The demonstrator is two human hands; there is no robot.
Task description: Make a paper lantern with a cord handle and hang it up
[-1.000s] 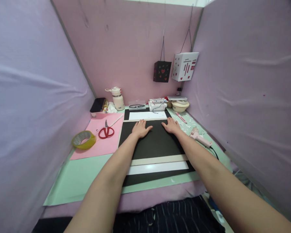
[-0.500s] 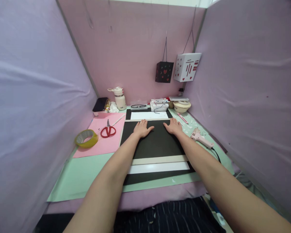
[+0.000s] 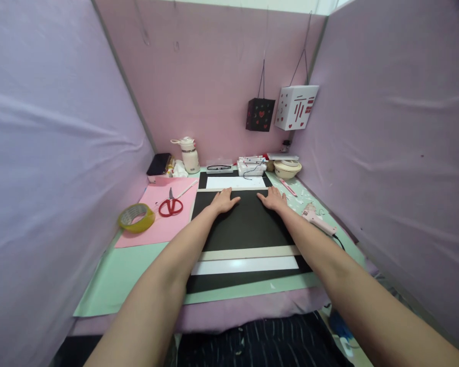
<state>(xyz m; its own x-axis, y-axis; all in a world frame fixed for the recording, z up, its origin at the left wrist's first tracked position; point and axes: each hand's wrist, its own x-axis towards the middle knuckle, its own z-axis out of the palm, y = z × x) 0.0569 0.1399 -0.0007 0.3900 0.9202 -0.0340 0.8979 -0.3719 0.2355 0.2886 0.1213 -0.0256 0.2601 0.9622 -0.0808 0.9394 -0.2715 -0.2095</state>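
Observation:
Both my hands lie flat near the far edge of a black sheet (image 3: 248, 224). My left hand (image 3: 224, 201) rests on its far left part, thumb stretched inward. My right hand (image 3: 274, 199) presses on its far right part, fingers spread and thumb pointing inward. A cream strip (image 3: 252, 253) runs along the sheet's near edge, and a thinner pale strip shows at the far edge. Beneath lie a white sheet (image 3: 248, 265) and a larger black sheet (image 3: 229, 283), showing at the near and far ends.
Red-handled scissors (image 3: 171, 207) and a roll of yellow tape (image 3: 136, 218) lie left on pink paper (image 3: 168, 232). At right are a glue gun (image 3: 319, 222) and a pink cutter (image 3: 288, 187). A bottle (image 3: 190, 157) stands behind; black (image 3: 260, 114) and white (image 3: 296, 108) paper lanterns hang above.
My left hand has shifted very slightly left and up on the black sheet, and my left forearm has moved left. My right hand stays almost in place. The view has tilted a little.

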